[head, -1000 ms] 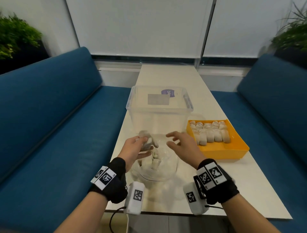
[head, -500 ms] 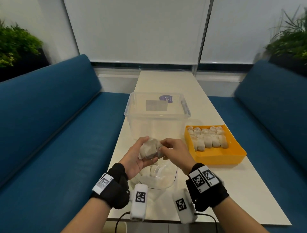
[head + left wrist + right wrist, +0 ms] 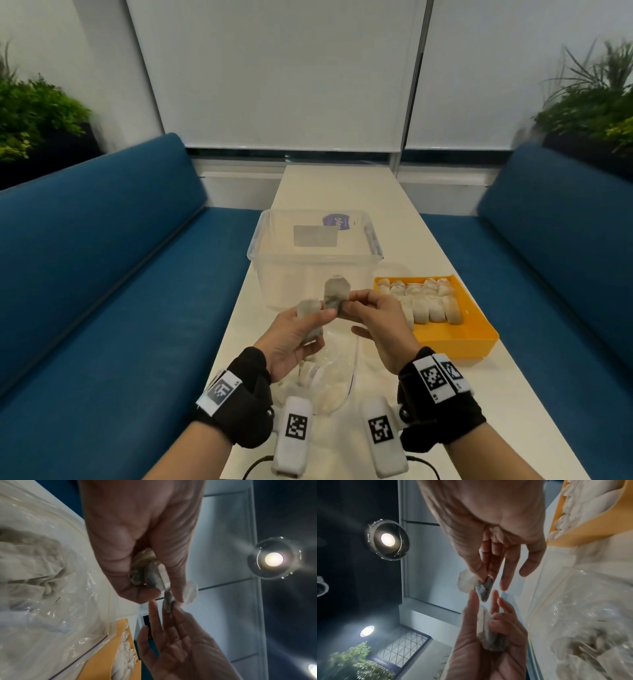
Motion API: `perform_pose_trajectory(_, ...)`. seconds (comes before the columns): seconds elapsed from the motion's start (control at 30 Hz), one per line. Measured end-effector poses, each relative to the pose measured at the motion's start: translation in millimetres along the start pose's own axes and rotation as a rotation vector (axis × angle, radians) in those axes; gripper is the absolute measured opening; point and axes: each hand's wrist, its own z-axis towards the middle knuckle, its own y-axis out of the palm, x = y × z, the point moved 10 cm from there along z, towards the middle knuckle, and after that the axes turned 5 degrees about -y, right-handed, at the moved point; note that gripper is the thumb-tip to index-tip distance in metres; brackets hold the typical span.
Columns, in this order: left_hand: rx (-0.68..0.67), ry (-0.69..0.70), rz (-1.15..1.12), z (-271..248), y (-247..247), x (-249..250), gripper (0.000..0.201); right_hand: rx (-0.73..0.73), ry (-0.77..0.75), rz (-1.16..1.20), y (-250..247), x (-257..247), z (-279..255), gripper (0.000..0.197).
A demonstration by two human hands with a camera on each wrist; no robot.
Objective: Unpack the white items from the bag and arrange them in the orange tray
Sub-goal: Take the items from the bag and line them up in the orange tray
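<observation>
Head view: white item (image 3: 336, 293) pinched upright by right hand (image 3: 373, 323), raised above bag (image 3: 330, 380), likely to carry to orange tray (image 3: 455, 337) | left hand (image 3: 291, 337) curled round more items (image 3: 308, 317), probably stock for handover | tray part-filled in rows | clear bin (image 3: 313, 253) behind

One white item (image 3: 337, 293) is being held upright above the clear bag (image 3: 329, 380); rows are lying in the orange tray (image 3: 455, 337).
</observation>
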Motion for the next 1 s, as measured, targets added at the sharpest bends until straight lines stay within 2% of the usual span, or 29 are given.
perform_pose_trajectory(0.23,0.039,0.137,0.162,10,21,18,0.023,0.004,-0.062,-0.109,-28,-23,8,0.007)
perform_pose_trajectory(0.4,0.08,0.252,0.34,15,42,33,0.017,-0.056,-0.326,-0.476,-48,-74,21,0.025)
perform_pose_trajectory(0.53,0.085,0.289,0.41,21,65,35,0.011,-0.151,-0.435,-0.744,-55,-97,30,0.014)
perform_pose_trajectory(0.67,0.088,0.269,0.43,30,82,30,0.007,-0.223,-0.447,-0.804,-69,-107,40,0.01)
perform_pose_trajectory(0.8,0.086,0.205,0.387,42,93,20,0.02,-0.218,-0.426,-0.859,-98,-109,57,0.012)
perform_pose_trajectory(0.93,0.074,0.1,0.253,52,97,8,0.03,-0.211,-0.371,-1.067,-131,-97,84,0.016)
perform_pose_trajectory(1.0,0.079,0.067,0.214,55,98,6,0.03,-0.259,-0.317,-1.189,-139,-80,98,0.018)
